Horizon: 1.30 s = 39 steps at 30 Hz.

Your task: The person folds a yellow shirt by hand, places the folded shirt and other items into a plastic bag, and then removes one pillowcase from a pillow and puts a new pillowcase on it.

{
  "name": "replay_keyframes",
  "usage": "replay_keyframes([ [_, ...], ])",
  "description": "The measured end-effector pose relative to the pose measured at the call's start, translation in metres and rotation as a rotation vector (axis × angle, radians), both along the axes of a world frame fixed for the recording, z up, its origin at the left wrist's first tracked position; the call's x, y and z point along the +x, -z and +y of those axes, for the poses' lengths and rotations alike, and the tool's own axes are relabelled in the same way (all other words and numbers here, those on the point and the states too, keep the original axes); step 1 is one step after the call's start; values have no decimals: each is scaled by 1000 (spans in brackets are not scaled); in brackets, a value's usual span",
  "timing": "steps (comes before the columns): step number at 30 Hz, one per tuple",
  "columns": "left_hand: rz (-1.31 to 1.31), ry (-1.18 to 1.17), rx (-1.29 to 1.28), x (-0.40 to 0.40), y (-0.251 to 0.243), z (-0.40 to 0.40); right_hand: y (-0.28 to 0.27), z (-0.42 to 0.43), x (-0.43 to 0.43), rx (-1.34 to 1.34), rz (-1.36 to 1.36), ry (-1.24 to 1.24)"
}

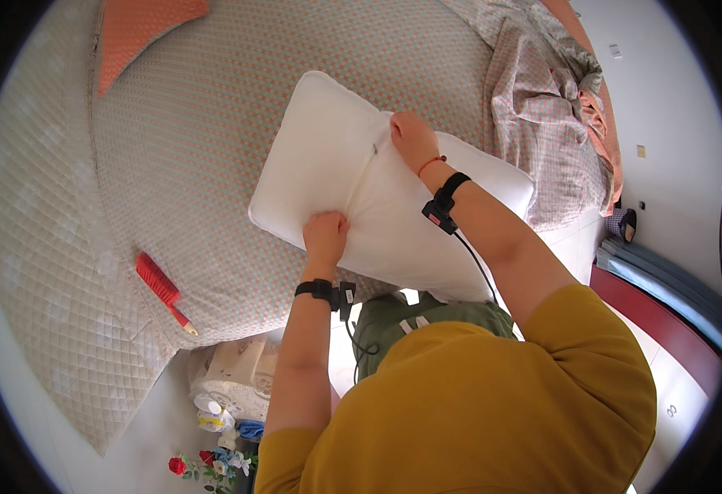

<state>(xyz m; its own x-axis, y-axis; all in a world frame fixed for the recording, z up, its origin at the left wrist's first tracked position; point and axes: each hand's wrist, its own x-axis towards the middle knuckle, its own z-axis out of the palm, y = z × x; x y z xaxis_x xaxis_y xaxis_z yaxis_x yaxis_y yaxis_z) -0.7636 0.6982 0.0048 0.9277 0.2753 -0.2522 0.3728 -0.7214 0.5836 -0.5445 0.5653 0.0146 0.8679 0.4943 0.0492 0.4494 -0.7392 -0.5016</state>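
Observation:
A white pillow lies across the edge of the bed in front of me, its near end close to my lap. A zip runs over its middle, with a small puller near the far end. My left hand is curled on the pillow beside the near end of the zip, pinching the cloth. At the far edge, my right hand is closed on the fabric, where the pillow dips inward. Both wrists carry black straps with small cabled devices. What lies under my fingers is hidden.
A red bed brush lies on the checked bedspread to the left. An orange pillow is at the far left, crumpled bedding at the right. Artificial flowers and a cloth-covered stand are at lower left.

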Motion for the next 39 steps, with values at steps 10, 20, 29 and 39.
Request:
replay_keyframes([
  [10, 5, -66, 33, -7, 29, -5, -10, 9, -26, 73, 149, -286],
  [20, -208, -233, -48, 9, -29, -28, -7, 4, -3, 218, 374, -261],
  [29, -256, -6, -133, 25, -48, -39, 11, 0, 24, 209, 271, 183],
  [39, -174, -295, 1, -1, -30, -12, 44, -42, 57, 149, 381, 266],
])
